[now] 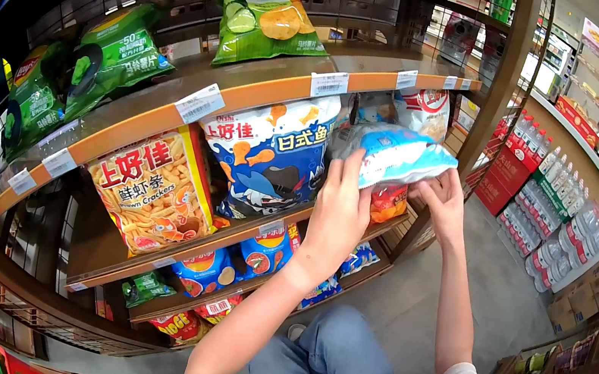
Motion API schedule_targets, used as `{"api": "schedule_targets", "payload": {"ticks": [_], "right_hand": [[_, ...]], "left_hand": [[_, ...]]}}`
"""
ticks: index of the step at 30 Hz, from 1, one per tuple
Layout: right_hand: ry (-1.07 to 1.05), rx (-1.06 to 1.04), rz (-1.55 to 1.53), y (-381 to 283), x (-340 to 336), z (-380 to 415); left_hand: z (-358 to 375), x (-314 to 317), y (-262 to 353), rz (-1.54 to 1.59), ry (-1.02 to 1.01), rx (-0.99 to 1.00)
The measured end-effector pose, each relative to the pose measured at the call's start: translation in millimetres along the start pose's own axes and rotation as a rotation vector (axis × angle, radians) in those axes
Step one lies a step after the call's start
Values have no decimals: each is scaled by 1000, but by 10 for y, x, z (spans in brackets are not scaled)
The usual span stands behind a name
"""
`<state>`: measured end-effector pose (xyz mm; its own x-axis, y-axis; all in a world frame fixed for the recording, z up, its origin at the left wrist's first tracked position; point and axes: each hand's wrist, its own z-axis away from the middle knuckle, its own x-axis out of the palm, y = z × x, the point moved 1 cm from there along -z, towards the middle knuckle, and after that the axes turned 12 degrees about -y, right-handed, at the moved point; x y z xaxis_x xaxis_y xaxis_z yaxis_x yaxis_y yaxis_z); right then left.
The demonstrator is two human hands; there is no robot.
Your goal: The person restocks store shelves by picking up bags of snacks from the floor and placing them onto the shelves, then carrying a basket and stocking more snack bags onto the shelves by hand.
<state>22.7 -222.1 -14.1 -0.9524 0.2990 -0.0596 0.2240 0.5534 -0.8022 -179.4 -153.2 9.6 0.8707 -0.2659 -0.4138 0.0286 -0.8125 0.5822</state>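
A light blue and white snack bag (407, 158) is held tilted between my two hands, in front of the middle shelf's right end. My left hand (340, 208) grips its near left side, and my right hand (442, 199) pinches its right edge. Just left of my left hand stands a blue and white snack bag (269, 156) with a shark picture. Farther left is a prawn cracker bag (153, 193) in red and yellow. Behind the held bag are a white and red bag (423, 111) and, lower, an orange-red bag (388, 202), partly hidden.
Green chip bags (269, 18) lie on the upper shelf (251, 96), which has price tags along its edge. Blue bags (266, 251) fill the lower shelf. A wooden post (501, 85) rises at the right. Beyond it, bottle packs (532, 220) and red boxes (500, 177) stand on the floor.
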Motion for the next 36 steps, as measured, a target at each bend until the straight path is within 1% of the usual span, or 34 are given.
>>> {"api": "schedule_targets", "payload": {"ticks": [1, 3, 4, 5, 7, 8, 9, 10, 11, 13, 14, 15, 16, 17, 18, 19, 20, 21, 23, 25, 27, 29, 30, 31, 33, 34, 35, 36], "right_hand": [[-18, -5, 10, -2, -50, -35], [5, -29, -49, -18, -96, -150], [48, -51, -30, -60, -72, -215], [48, -58, -25, -63, -86, -292], [128, -52, 108, -86, -118, -454], [136, 11, 132, -111, -137, -512], [135, 11, 137, -102, -144, -592], [111, -40, 99, -62, -154, -682], [90, -90, 60, -24, -159, -764], [125, -68, 51, -19, -97, -901], [109, -63, 60, -5, -98, -975], [92, -58, 68, 15, -93, -1061], [145, -134, 71, 27, -57, -1159], [145, -132, 70, 36, -57, -1237], [158, -89, 123, 69, -73, -1306], [171, -45, 177, 112, -94, -1366], [242, 19, 301, 169, -99, -1426], [320, 34, 427, 226, -106, -1458], [314, 186, 424, 31, 49, -1398], [328, 164, 443, 149, 19, -1470], [339, 149, 460, 200, 51, -1462], [303, 87, 320, 137, 177, -1345], [272, 34, 334, 197, 195, -1310], [262, -22, 303, 261, 222, -1250], [219, 88, 390, 268, 222, -1056], [221, 87, 387, 291, 257, -993], [245, 13, 376, 322, 314, -939], [268, -64, 367, 318, 370, -898]], "left_hand": [[-25, -2, 16, 0, 47, 43], [-64, 20, 27, 57, 94, 37], [-93, 40, 25, 59, 96, 42], [-125, 67, 8, 121, 119, 32], [-217, 86, 28, 187, 144, 29], [-269, 95, 33, 226, 163, -19], [-314, 97, 47, 264, 181, -70], [-347, 73, 73, 316, 111, -118], [-379, 117, 30, 320, 110, -117], [-426, 198, -45, 10, 230, 137], [-420, 224, -70, 66, 109, 80], [-421, 252, -82, 65, 106, 81], [-421, 307, -119, 29, 120, 90], [-419, 350, -167, -7, 136, 97], [-423, 379, -248, -36, 93, 78], [-429, 404, -305, -32, 92, 73], [-439, 436, -360, -18, 81, 32], [-452, 457, -407, -3, 71, -7], [-447, 447, -456, 39, 79, -22], [-443, 430, -478, 51, 54, -118], [-476, 429, -509, 27, 47, -139], [-532, 394, -532, 253, 63, -223], [-551, 392, -563, 164, 88, -234], [-548, 406, -580, 165, 88, -238], [-557, 410, -590, 166, 80, -294], [-557, 401, -560, 170, 82, -319], [-552, 391, -528, 167, 77, -316], [-555, 371, -482, 199, 62, -373]]}}
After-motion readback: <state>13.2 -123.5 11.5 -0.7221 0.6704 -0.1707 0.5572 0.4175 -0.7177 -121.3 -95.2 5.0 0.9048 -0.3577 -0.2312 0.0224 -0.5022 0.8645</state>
